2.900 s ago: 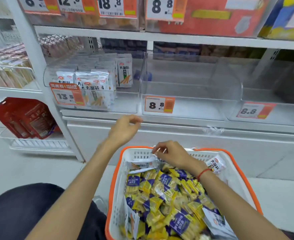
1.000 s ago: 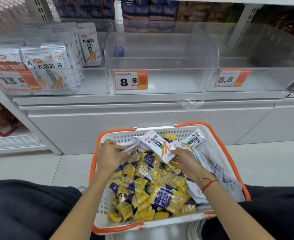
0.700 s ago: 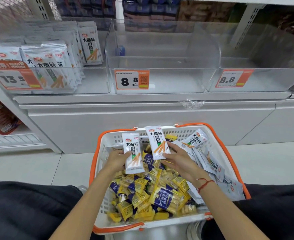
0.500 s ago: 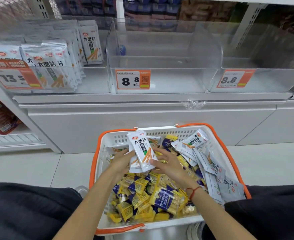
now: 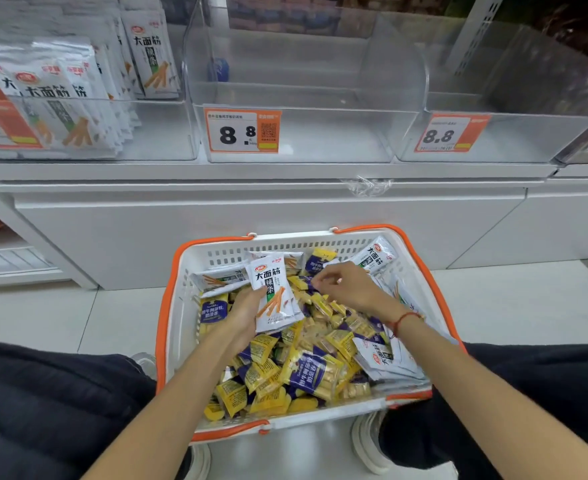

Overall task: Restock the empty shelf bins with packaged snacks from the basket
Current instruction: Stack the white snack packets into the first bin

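A white basket with an orange rim [image 5: 168, 299] stands on the floor between my knees, full of yellow-and-purple snack packs [image 5: 306, 372] and white packets. My left hand [image 5: 246, 311] grips a small stack of white snack packets [image 5: 272, 294], held upright over the basket. My right hand [image 5: 346, 285] reaches into the basket's far side, fingers curled down among the packs; whether it pinches one I cannot tell. Above, the middle clear shelf bin [image 5: 303, 95] with an 8.8 price tag [image 5: 242, 131] holds nothing.
The left bin [image 5: 168, 133] holds several white packets [image 5: 53, 98] standing upright. A second clear bin [image 5: 514, 109] at the right has its own 8.8 tag [image 5: 446, 133]. A white cabinet front [image 5: 251, 216] runs below the shelf. My dark trouser legs flank the basket.
Both hands each lifted a white packet, then the right hand passed its packet onto the left hand's stack. The right hand has since let go and moved right, back into the basket.
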